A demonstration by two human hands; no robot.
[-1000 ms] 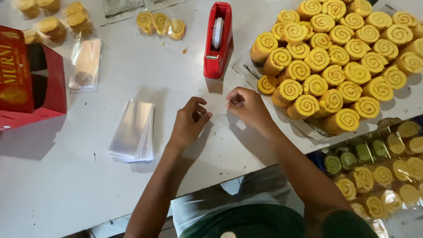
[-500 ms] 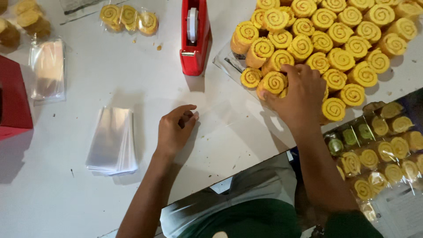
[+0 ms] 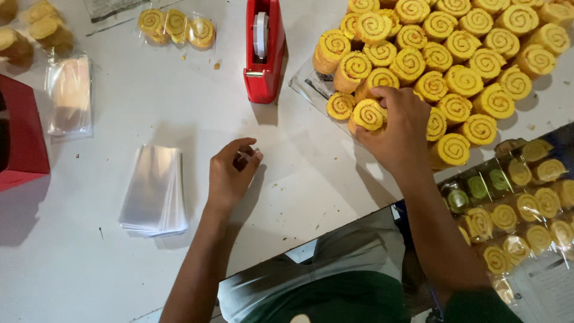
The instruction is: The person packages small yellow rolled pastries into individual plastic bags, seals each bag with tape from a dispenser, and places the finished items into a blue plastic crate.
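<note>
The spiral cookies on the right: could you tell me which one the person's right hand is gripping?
The right hand grips the spiral cookie at the pile's lower-left edge, beside the loose cookie; its fingers wrap it.

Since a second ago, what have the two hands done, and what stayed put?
The right hand left the table centre, reached right to the heap of yellow spiral cookies and now grips one cookie at its near edge. The left hand stayed on the white table, curled around a clear sleeve. The red tape dispenser and the stack of clear sleeves did not move.

bare white table (image 3: 311, 173) between hands, red tape dispenser (image 3: 263, 51) beyond, cookie pile (image 3: 454, 54) right
</note>
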